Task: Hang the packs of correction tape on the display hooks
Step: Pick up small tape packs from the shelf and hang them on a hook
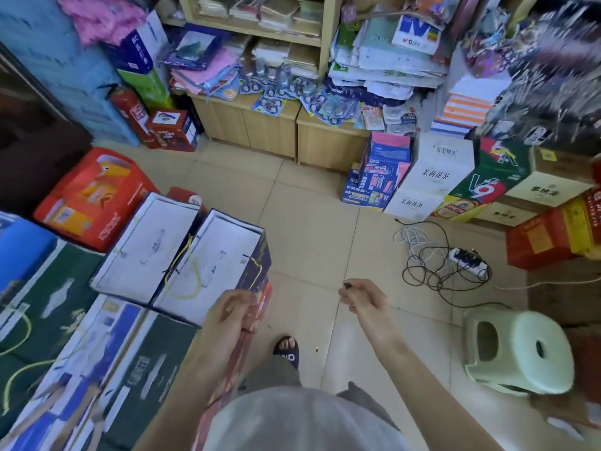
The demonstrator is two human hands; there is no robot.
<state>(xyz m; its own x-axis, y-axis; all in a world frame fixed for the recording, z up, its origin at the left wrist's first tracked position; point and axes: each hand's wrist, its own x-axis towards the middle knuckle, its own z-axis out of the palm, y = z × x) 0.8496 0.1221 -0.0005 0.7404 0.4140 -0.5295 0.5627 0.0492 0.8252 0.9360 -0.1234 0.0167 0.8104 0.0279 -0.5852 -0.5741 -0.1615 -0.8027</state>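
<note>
While correction tape packs (276, 92) lie far ahead, right hand (361, 296) pinches something small.

One wide-angle view from the person's head looks forward and steeply down at the floor (305, 216). Both forearms reach in from the near edge, close to the lens. The shelf (260, 30) and counter (270, 125) stand far, edges bending.

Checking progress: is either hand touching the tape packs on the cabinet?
Apart. The head view shows the left hand and right hand low, floor separating them from the tape packs.
</note>
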